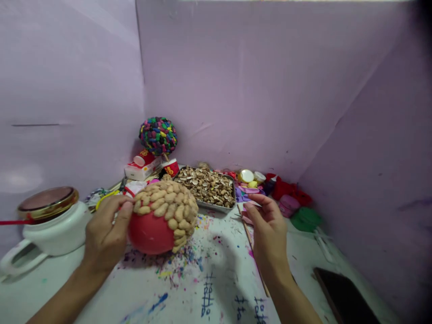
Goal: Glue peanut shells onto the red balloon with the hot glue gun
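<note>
A red balloon [151, 234], covered over its top and right side with overlapping tan nutshells [172, 202], is held above the white tabletop. My left hand [110, 225] pinches it at its left edge, thumb and forefinger closed there. My right hand [268, 225] is raised to the right of the balloon, fingers half curled and thumb apart from them. Nothing shows between those fingers. Behind the balloon, a metal tray [219, 207] is heaped with loose shells [205, 184]. A thin wooden stick [251, 245] lies beside my right hand.
On the left stands a white mug [57, 229] with a gold-rimmed round object [49, 200] on top. A multicoloured ball [158, 136] rises at the back near red-and-white cups [171, 168]. Coloured clay lumps [305, 219] line the right wall; a dark phone [344, 294] lies front right.
</note>
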Demonstrator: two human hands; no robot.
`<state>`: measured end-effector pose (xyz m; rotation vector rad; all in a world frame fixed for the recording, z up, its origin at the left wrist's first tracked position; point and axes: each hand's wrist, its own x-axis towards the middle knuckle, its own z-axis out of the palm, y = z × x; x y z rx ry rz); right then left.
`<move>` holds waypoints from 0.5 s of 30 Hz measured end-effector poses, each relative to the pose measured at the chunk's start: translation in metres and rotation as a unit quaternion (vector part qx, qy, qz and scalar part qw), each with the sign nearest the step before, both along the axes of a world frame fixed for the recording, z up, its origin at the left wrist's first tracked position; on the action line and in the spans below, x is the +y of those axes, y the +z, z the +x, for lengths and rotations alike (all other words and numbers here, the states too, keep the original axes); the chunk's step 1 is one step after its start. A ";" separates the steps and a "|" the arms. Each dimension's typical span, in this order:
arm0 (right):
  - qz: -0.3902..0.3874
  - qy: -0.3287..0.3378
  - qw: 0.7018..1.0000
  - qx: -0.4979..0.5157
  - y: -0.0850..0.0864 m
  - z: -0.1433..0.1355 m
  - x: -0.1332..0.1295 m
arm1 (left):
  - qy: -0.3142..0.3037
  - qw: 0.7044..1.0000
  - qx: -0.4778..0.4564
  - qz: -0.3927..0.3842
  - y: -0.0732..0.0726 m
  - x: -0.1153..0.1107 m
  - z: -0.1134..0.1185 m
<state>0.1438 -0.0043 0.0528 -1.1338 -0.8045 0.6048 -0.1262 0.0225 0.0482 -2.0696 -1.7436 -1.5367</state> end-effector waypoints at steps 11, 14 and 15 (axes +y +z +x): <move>-0.050 0.021 0.998 -0.017 0.012 0.034 0.011 | 0.089 0.993 -0.031 -0.070 -0.005 0.012 -0.015; -0.078 0.047 0.987 -0.132 0.016 0.045 0.020 | 0.103 0.991 -0.029 -0.075 -0.011 0.015 -0.021; -0.083 0.053 0.980 -0.170 0.017 0.049 0.024 | 0.103 0.993 -0.021 -0.061 -0.014 0.017 -0.023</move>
